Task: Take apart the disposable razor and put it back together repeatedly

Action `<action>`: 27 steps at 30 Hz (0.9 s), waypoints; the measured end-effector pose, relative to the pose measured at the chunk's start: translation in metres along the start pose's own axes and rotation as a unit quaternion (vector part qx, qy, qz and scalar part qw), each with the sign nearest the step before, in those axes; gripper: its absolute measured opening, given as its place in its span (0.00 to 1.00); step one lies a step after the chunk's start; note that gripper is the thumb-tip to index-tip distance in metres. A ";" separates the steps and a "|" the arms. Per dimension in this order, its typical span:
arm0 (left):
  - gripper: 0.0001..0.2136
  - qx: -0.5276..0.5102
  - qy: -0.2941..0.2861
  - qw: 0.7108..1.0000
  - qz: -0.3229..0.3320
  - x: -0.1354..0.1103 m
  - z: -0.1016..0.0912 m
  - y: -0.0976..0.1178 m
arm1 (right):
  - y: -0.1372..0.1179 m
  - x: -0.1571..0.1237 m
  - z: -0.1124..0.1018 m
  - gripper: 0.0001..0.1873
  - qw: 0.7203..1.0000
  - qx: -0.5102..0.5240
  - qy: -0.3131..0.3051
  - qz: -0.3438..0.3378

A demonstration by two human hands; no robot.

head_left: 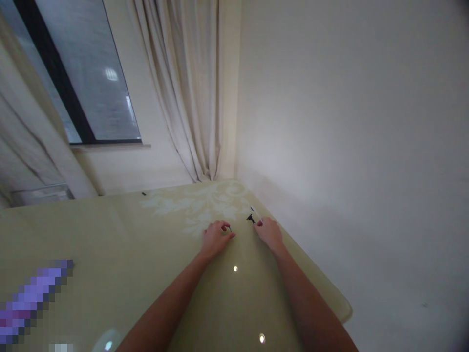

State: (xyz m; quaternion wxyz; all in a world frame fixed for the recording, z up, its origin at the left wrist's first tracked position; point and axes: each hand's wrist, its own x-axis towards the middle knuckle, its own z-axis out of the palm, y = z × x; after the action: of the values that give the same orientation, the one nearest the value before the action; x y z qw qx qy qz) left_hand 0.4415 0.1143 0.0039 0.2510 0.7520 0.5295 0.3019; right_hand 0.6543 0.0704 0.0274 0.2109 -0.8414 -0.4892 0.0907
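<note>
My left hand (pixel 217 238) is closed in a pinch, with thumb and index finger around a small, thin dark piece (pixel 230 229) whose kind I cannot make out. To its right, my right hand (pixel 270 232) is closed on a small black T-headed tool (pixel 250 218), shaped like a razor. Its head points away to the upper left, and the fingers cover its lower end. Just beyond these fingers is a slim white stick with a dark tip (pixel 255 211); whether the hand touches it is unclear. Both hands are low over the table, a short gap apart.
The glossy pale-green table (pixel 146 254) has a floral pattern near its far corner. A small black piece (pixel 143 193) lies by the back edge. At the left is a pixelated purple thing (pixel 34 298). A wall (pixel 348 146) runs along the right edge; curtains (pixel 190 88) hang behind.
</note>
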 end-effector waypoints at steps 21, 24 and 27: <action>0.15 0.086 -0.039 0.995 0.016 0.010 0.004 0.002 | 0.014 0.007 0.014 0.18 0.991 -0.082 0.038 -0.098; 0.16 0.085 -0.037 0.996 0.013 0.009 0.005 0.004 | 0.011 0.005 0.011 0.17 0.990 -0.097 0.043 -0.087; 0.16 0.083 -0.037 0.996 0.015 0.008 0.005 0.005 | 0.010 0.004 0.009 0.16 0.990 -0.104 0.054 -0.079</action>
State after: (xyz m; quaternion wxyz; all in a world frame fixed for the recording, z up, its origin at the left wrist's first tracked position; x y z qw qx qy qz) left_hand 0.4506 0.1203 0.0051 0.2023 0.7888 0.5318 0.2326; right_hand 0.6613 0.0718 0.0153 0.1545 -0.8214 -0.5485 -0.0233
